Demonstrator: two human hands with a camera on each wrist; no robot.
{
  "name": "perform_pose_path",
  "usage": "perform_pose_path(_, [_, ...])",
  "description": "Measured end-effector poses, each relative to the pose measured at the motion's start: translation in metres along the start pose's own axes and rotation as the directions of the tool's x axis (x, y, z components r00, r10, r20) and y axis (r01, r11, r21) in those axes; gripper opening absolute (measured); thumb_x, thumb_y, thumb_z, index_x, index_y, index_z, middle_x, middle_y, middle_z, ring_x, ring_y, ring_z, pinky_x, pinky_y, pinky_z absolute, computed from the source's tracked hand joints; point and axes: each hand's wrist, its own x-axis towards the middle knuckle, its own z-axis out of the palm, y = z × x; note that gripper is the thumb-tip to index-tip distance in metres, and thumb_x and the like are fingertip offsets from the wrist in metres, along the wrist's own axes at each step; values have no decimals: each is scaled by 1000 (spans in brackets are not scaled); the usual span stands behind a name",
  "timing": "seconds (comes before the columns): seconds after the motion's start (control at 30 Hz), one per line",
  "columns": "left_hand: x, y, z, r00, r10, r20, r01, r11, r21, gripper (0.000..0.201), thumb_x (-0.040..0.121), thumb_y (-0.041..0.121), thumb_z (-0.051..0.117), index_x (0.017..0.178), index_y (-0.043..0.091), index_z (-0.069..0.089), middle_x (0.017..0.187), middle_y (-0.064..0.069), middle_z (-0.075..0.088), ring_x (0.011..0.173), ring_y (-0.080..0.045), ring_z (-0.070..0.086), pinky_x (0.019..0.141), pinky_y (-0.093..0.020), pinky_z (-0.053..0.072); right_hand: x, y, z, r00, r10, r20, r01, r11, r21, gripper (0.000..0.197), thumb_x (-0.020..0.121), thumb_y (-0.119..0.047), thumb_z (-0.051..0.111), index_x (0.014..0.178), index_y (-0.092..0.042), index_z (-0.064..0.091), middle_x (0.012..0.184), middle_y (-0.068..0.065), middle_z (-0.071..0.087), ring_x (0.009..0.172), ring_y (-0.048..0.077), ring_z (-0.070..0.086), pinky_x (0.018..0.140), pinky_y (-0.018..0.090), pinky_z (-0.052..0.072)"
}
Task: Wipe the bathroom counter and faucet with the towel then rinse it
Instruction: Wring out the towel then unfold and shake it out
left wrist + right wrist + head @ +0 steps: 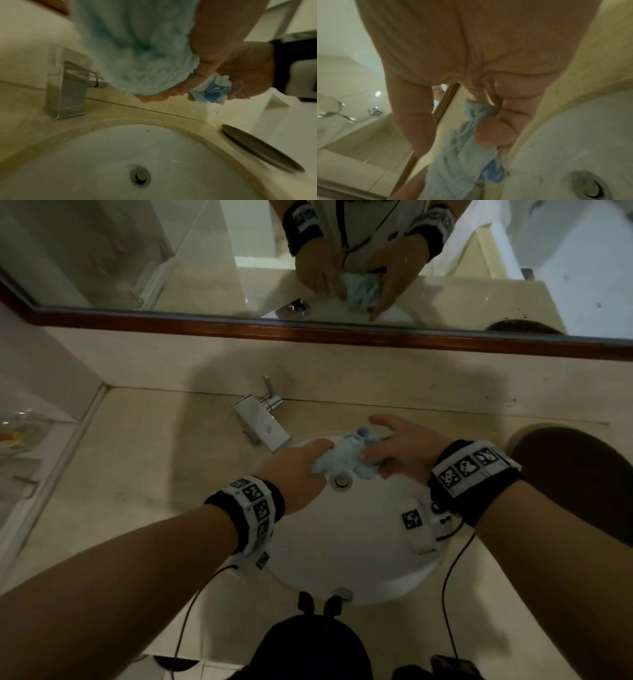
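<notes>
**Towel gripped by both hands above the sink basin**

A bunched light-blue towel (346,455) is held between both hands just above the centre of the head view, over the back part of the white sink (346,542). The left hand (294,474) is closed around the towel's left end, its fingers curled into the cloth. The right hand (400,445) grips the right end: the lower fingers are curled round the fabric, while the thumb and forefinger are seen more extended over the top of the bundle. In the left wrist view a darker blue patch of the towel (211,90) is shown squeezed inside the right hand (240,70), with drops hanging beneath it. In the right wrist view the towel (462,155) is seen pinched under curled fingers (496,134).

The chrome faucet (262,422) stands left of the hands, at the back of the beige counter (137,460), apart from the towel. The drain (340,481) lies directly below the towel. A mirror (137,251) fills the top of the frame, and a dark round dish (575,470) rests on the counter at the right.
</notes>
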Motion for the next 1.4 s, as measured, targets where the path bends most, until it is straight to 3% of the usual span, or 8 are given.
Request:
perform_pose_path(0.07, [1,-1,-2,997,-82,6,82,984,-159,53,91,20,58,140,32,45,105,3,60,89,-22,65,75,-26,47,-4,5,1,986,-132,-99,139,988,66,82,78,0,78,147,-20,38,137,13,51,103,26,66,73,34,57])
perform_pose_path(0.17, [7,3,-3,976,-207,62,207,810,-549,41,88,11,59,123,31,57,80,-7,63,55,-22,60,50,-32,52,-13,27,4,834,-512,-207,435,840,-324,70,82,-7,72,144,-21,42,144,-1,44,127,16,50,98,33,48])
perform_pose_path(0.33, [7,28,-11,913,-195,357,400,273,-875,27,83,1,54,108,11,60,67,-14,49,50,-24,47,49,-32,44,-10,74,9,540,-813,221,315,-48,-948,95,71,-13,70,154,-14,24,163,12,12,151,34,9,119,53,22])
perform_pose_path(0.57, [1,55,-24,718,262,645,668,5,-744,8,90,14,47,83,11,48,66,0,45,42,-8,39,38,-19,35,11,15,-16,87,-931,356,255,-324,-911,52,90,-30,66,137,-25,45,129,20,60,120,45,53,101,63,37])
perform_pose_path(0.77, [5,58,-37,699,320,639,665,37,-746,32,88,14,58,115,19,42,72,0,44,44,-8,42,39,-20,36,2,-31,-35,393,-783,483,411,-320,-854,53,83,-28,69,130,-19,46,109,15,51,84,32,52,63,45,53])
perform_pose_path(0.97, [3,44,-40,706,474,526,620,-57,-782,71,76,7,78,131,21,36,86,-5,52,57,-8,51,49,-20,48,-5,-39,-39,480,-735,478,348,-340,-873,26,85,-23,54,109,-14,51,107,17,50,80,33,51,55,43,52])
perform_pose_path(1.23, [-5,48,-52,794,245,556,468,338,-817,56,88,-8,64,133,24,50,86,-6,54,60,-15,54,58,-38,56,0,-34,-34,472,-778,414,535,-121,-836,37,80,-18,69,113,-23,54,119,18,54,86,37,61,68,47,57])
perform_pose_path(1.4, [-1,53,-51,874,23,486,351,663,-661,42,86,8,75,119,23,54,88,-15,55,66,-24,55,57,-40,55,11,-27,-23,642,-704,303,574,179,-799,56,68,-1,82,108,-30,57,99,15,63,89,35,61,81,51,53])
